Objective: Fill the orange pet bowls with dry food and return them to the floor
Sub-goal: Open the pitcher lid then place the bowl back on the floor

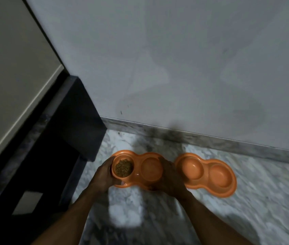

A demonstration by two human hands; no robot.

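Observation:
Two orange double pet bowls are low in the head view, by the wall. My hands hold the left bowl [151,155] by its ends. My left hand [103,175] wraps the left end and my right hand [171,177] grips the near right edge. Brown dry food [124,167] fills a round hollow at the left end; I cannot tell whether that hollow is the bowl's own or a small cup in my left hand. The right hollow [151,167] has no food. The second bowl [209,174] lies flat on the floor to the right, with no food in either hollow.
The floor is grey-white marble [246,218], with a marble skirting [210,140] under a plain grey wall. On the left stand a dark cabinet base [80,121] and a beige cabinet front [13,76], close to the left bowl.

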